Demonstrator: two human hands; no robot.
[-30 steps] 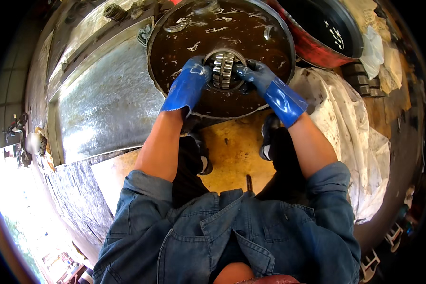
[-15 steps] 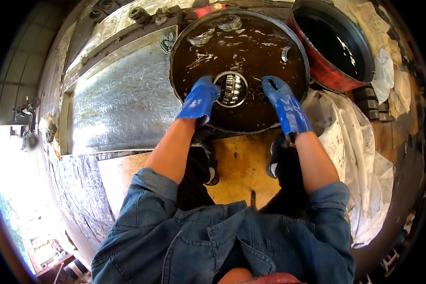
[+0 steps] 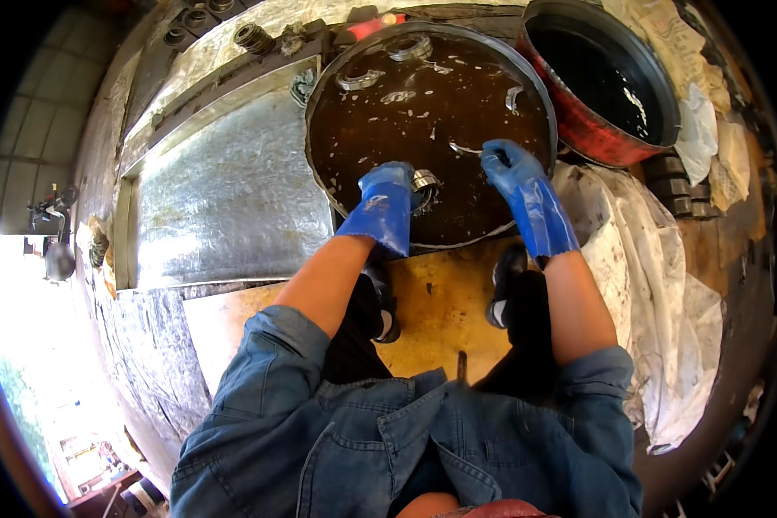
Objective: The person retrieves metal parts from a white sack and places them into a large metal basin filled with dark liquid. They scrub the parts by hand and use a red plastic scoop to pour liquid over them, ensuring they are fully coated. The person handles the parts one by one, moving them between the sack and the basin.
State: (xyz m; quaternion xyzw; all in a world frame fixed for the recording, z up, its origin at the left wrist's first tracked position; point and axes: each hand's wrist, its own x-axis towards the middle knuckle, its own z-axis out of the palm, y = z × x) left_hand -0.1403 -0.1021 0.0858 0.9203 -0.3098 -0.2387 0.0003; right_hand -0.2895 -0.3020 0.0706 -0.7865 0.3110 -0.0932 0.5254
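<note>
Left hand in a blue rubber glove, fingers curled round a metal bearing ring, gripping it right at the surface of the dark brown liquid; right hand also blue-gloved, fingers bent and pinching one end of a thin pale strip that pokes out to the left; hands near each other but not touching, ring between them and a bit nearer the left one.

Both working inside a big round basin full of murky oily liquid, pale flecks floating on top; a couple more metal rings half sunk at the far edge, another curved bit at far left of the basin, a small shard over on the right.

Just right of the basin, a red drum holding black liquid; white plastic sheeting bunched up below and right of it; crinkled silvery sheet covering the surface to the left of the basin; round metal parts lined up along the far left edge; yellowish floor near, with black shoes on it; denim sleeves rolled up at the bottom.
</note>
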